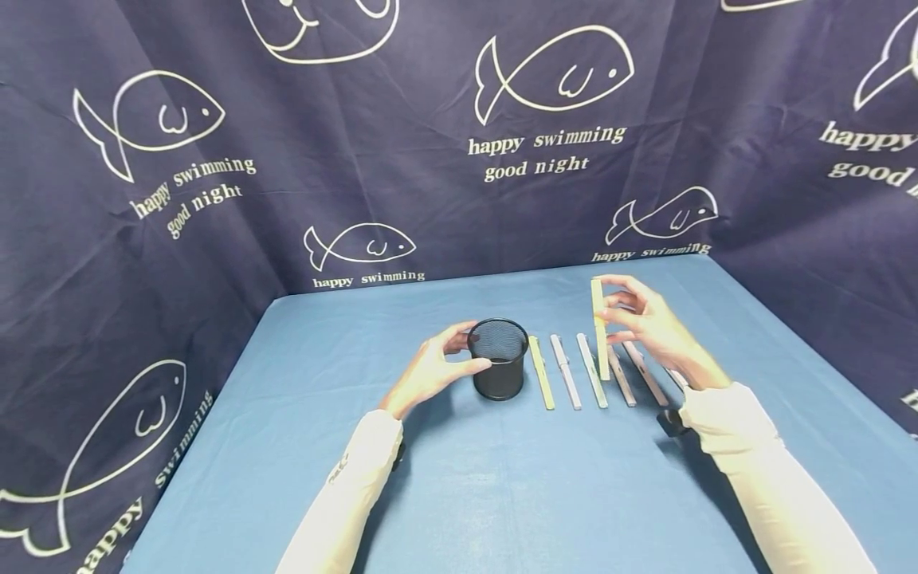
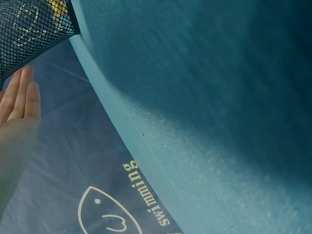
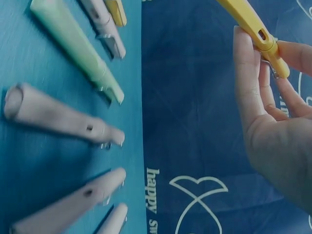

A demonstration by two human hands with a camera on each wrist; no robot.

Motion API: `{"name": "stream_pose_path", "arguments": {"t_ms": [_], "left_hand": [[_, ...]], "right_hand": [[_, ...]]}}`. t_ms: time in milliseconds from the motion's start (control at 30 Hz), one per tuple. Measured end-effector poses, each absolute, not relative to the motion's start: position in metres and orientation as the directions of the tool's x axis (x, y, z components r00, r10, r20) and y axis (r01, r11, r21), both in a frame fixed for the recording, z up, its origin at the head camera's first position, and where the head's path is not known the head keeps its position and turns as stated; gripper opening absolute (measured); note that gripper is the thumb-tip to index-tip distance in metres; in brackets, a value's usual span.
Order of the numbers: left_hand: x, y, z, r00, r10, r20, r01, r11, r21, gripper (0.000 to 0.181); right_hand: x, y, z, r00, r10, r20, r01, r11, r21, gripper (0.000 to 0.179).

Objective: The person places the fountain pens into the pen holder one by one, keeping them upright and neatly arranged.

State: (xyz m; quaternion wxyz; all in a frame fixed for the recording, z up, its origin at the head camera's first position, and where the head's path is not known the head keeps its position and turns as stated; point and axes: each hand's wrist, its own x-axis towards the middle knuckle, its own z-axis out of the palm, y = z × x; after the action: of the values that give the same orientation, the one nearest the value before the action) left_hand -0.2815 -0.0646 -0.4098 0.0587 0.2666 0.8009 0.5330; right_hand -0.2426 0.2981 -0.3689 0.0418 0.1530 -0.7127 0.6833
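My left hand (image 1: 433,364) holds a black mesh pen holder (image 1: 500,381) standing on the table, thumb at the front and fingers behind. In the left wrist view, fingertips lie right at the edge of the mesh (image 2: 29,39). My right hand (image 1: 651,320) pinches a yellow pen (image 1: 599,327) between thumb and fingers, raised near upright above the row of pens. In the right wrist view the fingers hold this yellow pen (image 3: 253,24) near its clip end. Another yellow pen (image 1: 542,373) lies just right of the holder.
Beside that pen lie a pale lilac pen (image 1: 566,371), a pale green pen (image 1: 592,371) and several pinkish pens (image 1: 645,373), partly behind my right hand. A blue cloth covers the table (image 1: 488,486). Dark fabric (image 1: 445,191) with fish drawings hangs around it.
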Motion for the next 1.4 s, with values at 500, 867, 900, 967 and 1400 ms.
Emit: {"name": "stream_pose_path", "arguments": {"t_ms": [500, 867, 900, 967, 1400], "left_hand": [[-0.283, -0.064, -0.413, -0.853, 0.483, 0.198, 0.371, 0.294, 0.881, 0.071], [-0.284, -0.065, -0.414, -0.852, 0.484, 0.199, 0.376, 0.303, 0.876, 0.072], [-0.284, -0.065, -0.414, -0.852, 0.484, 0.200, 0.377, 0.302, 0.875, 0.072], [-0.284, -0.065, -0.414, -0.852, 0.484, 0.201, 0.379, 0.303, 0.875, 0.072], [-0.284, -0.065, -0.414, -0.849, 0.486, 0.210, 0.384, 0.292, 0.876, 0.070]], "right_hand": [[-0.253, 0.257, -0.362, -0.929, -0.171, 0.328, -0.318, -0.081, -0.944, 0.042], [-0.259, 0.234, -0.358, -0.927, -0.141, 0.349, -0.329, -0.146, -0.933, 0.044], [-0.260, 0.232, -0.357, -0.925, -0.137, 0.354, -0.333, -0.152, -0.931, 0.045], [-0.261, 0.229, -0.357, -0.923, -0.131, 0.362, -0.340, -0.167, -0.926, 0.045], [-0.269, 0.210, -0.356, -0.905, -0.068, 0.419, -0.390, -0.258, -0.884, 0.048]]}}
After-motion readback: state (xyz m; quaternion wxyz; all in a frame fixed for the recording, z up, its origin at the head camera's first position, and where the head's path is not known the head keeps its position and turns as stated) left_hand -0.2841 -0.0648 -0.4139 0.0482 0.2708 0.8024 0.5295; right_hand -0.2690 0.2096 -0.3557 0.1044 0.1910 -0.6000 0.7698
